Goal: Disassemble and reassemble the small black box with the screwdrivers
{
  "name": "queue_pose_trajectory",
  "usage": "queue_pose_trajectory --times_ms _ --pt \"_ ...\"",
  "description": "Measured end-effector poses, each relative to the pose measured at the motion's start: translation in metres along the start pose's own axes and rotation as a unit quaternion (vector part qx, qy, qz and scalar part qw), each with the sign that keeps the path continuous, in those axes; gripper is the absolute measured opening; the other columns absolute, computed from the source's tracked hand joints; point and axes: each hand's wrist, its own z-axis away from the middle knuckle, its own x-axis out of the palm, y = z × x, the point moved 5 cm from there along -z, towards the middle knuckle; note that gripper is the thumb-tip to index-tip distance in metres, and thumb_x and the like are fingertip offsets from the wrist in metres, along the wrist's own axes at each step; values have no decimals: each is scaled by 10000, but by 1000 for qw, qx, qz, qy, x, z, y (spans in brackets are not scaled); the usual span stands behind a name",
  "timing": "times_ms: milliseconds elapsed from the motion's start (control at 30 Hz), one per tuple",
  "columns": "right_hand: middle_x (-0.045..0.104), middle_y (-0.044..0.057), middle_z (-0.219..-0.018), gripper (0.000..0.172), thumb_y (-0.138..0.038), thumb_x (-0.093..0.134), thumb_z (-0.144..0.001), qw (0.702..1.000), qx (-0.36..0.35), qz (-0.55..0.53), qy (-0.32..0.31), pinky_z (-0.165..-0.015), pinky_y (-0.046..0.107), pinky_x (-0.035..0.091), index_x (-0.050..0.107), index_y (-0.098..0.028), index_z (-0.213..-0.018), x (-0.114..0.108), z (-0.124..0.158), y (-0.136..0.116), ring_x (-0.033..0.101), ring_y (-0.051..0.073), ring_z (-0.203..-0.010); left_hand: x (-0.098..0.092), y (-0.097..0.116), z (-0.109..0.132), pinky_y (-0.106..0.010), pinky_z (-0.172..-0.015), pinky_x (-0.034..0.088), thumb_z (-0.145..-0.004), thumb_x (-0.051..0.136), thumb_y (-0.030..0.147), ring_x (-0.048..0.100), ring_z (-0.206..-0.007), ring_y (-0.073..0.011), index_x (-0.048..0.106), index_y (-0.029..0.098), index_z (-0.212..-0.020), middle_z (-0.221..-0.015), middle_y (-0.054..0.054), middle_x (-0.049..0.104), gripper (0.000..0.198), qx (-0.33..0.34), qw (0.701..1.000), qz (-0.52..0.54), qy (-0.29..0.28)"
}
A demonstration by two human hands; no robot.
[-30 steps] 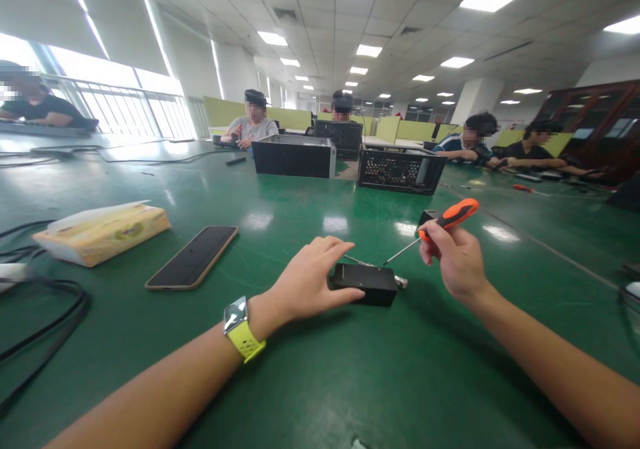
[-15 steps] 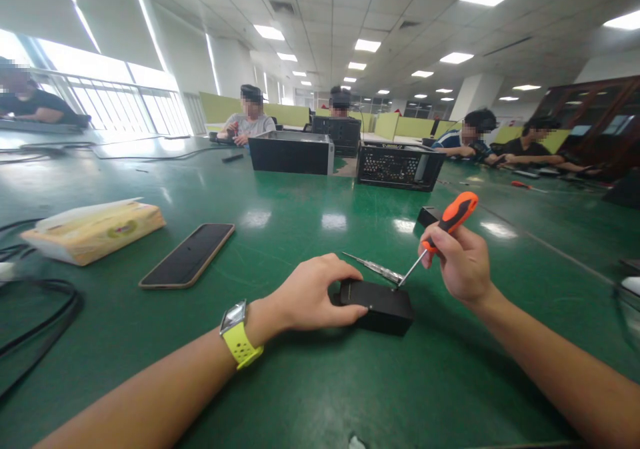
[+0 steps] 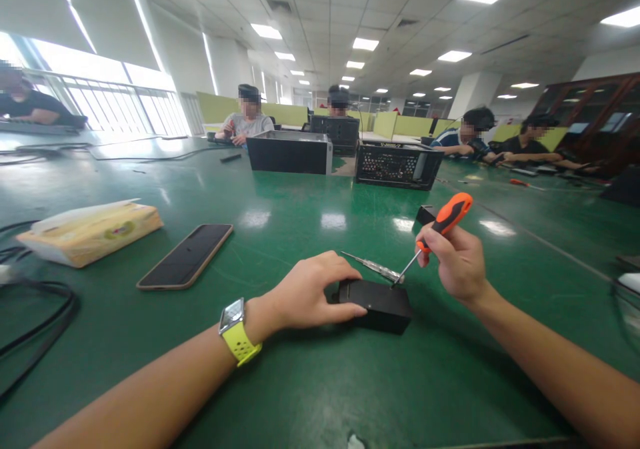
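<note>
From here I see my left hand (image 3: 320,295) gripping the black box (image 3: 383,305) on the worktop (image 3: 280,389), my right hand (image 3: 457,265) closed around a screwdriver (image 3: 450,214), tip at the box's top. A thin tool (image 3: 373,264) crowds close behind; a phone (image 3: 187,257) and tissue pack (image 3: 97,234) lie left.

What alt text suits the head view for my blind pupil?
A right hand holds an orange screwdriver, its tip at the top of a black box that the left hand grips on a green table. A slim tool lies behind the box; a phone and yellow packet lie farther left.
</note>
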Motion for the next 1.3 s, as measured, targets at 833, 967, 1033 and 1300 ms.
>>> queue_pose_trajectory --times_ms 833,967,1033,1300 --pt "554 29 -1047 894 -179 845 -588 989 -106 83 57 -518 263 505 452 -336 -1376 -13 -5 -19 582 151 -702 -1 -1 -1 -321 -856 464 -794 656 523 598 -981 -213 630 169 -1090 -1054 -83 662 462 -10 1000 24 -13" --pt "570 33 -1001 699 -192 776 -673 988 -125 61 67 -509 264 487 517 -309 -1313 -16 -8 -21 584 152 -687 0 -1 -1 -318 -847 465 -796 652 527 596 -973 -212 630 166 -1089 -1049 -84 659 466 -9 1000 24 -17" --pt "590 24 -891 451 -240 697 -766 983 -145 48 100 -468 253 455 610 -272 -1208 -21 -9 -24 564 132 -609 0 -2 0 -319 -843 465 -795 653 526 595 -975 -213 630 170 -1084 -1052 -84 659 460 -8 1000 25 -15" --pt "649 39 -722 223 -183 571 -770 955 -186 15 232 -389 245 374 764 -203 -879 -35 -8 -32 541 127 -513 1 -4 1 -318 -822 464 -792 655 521 592 -950 -207 613 168 -1080 -1037 -77 656 458 -12 1000 25 -14"
